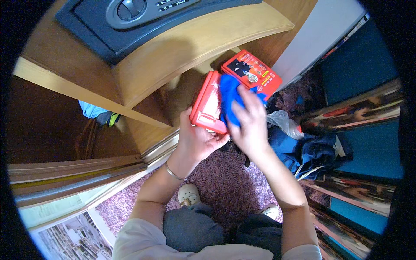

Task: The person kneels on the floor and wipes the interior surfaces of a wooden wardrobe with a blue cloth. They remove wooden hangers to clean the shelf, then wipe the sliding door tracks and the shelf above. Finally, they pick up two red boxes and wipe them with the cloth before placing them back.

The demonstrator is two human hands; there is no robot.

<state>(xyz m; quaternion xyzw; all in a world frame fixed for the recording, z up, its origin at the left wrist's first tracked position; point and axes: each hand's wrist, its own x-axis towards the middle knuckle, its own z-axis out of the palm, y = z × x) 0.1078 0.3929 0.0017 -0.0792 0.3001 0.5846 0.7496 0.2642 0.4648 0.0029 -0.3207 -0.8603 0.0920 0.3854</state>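
Observation:
My left hand (pixel 200 139) grips the lower end of a red plastic case (pixel 208 100), which is tilted with a glossy, glaring face towards my right. In my right hand (pixel 248 120) is a bunched blue cloth (pixel 230 94), pressed against or just beside that face; blur hides the exact contact. Behind the cloth, a second red case (pixel 252 71) with a printed picture and writing on its front rests near the edge of the lower wooden compartment. The cloth covers part of its lower left side.
A dark safe (pixel 97 29) with a dial sits on the curved wooden shelf (pixel 201 42) above. Light blue clothing (pixel 92 109) lies in the left compartment. To the right are a clear plastic bottle (pixel 286 125), a dark blue bag (pixel 302 149) and blue panels (pixel 373 149). Purple shaggy carpet (pixel 224 182) covers the floor.

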